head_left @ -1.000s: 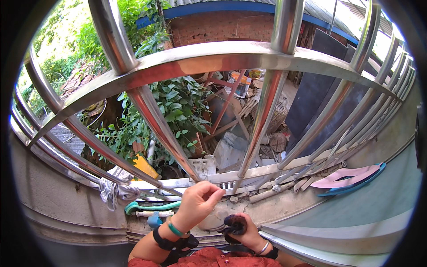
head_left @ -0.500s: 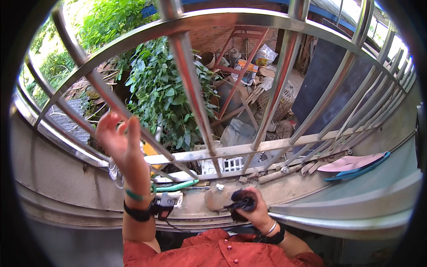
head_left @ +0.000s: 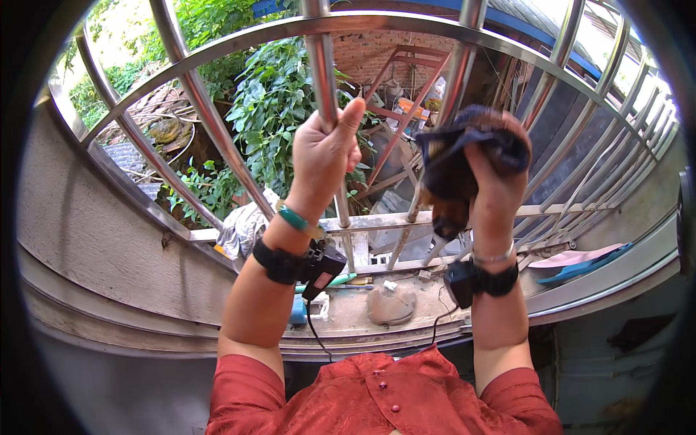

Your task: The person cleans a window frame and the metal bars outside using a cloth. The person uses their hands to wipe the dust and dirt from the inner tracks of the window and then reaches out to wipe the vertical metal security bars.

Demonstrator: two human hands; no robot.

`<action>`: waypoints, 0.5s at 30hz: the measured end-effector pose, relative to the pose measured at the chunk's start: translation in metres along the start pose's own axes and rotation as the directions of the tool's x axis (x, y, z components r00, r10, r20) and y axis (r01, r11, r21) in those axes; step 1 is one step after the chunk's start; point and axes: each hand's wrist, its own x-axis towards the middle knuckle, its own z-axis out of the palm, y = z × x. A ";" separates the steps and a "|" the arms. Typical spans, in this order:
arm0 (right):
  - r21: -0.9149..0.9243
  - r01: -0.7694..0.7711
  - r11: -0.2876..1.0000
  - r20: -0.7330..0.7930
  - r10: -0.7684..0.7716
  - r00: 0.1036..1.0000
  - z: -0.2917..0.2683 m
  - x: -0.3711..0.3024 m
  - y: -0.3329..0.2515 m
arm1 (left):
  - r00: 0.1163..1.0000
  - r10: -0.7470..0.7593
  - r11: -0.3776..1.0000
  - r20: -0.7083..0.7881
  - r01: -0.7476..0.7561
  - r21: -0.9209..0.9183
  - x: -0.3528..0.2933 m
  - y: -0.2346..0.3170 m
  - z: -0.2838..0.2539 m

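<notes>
My left hand [head_left: 324, 156] is raised in front of the window grille, its fingers wrapped round an upright metal bar [head_left: 321, 69] and its thumb pointing up. My right hand [head_left: 499, 181] holds up a crumpled dark cloth [head_left: 453, 156], which has a brownish patch low down and hangs close to the grille's bars further right. Part of the cloth is blurred, and most of the right fingers are hidden behind it.
Below the grille runs a dusty sill [head_left: 341, 315] bearing a flat stone-like lump [head_left: 391, 306], a green-handled tool [head_left: 341, 280] and pink and blue flat pieces [head_left: 583, 261]. A pale rag [head_left: 243, 228] lies at left. Beyond the bars are leafy plants [head_left: 268, 109] and a reddish frame [head_left: 391, 116].
My left hand, open at the left before, has moved right and closed on a bar. My right hand has lifted the dark cloth from above the sill up to the grille.
</notes>
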 end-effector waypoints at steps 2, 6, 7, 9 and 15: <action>-0.048 0.082 0.995 -0.003 -0.082 0.997 0.022 0.018 -0.001 | 0.999 -0.017 0.999 0.042 0.018 -0.040 0.000 0.001 0.001; -0.148 0.187 0.971 0.067 -0.178 0.982 0.038 0.012 0.002 | 1.000 -0.006 0.999 0.014 0.006 -0.041 0.000 0.000 -0.004; -0.260 0.314 0.913 0.101 -0.297 0.949 0.040 0.007 0.008 | 1.000 -0.010 0.999 0.016 0.011 -0.044 -0.001 0.001 -0.006; -0.293 0.305 0.906 0.125 -0.280 0.952 0.037 -0.010 0.016 | 1.000 -0.001 1.000 -0.004 0.001 -0.027 0.000 -0.003 -0.006; -0.624 0.085 0.777 0.054 -0.065 0.996 0.003 -0.085 0.062 | 0.998 0.006 0.997 0.068 0.000 -0.082 0.001 -0.003 -0.003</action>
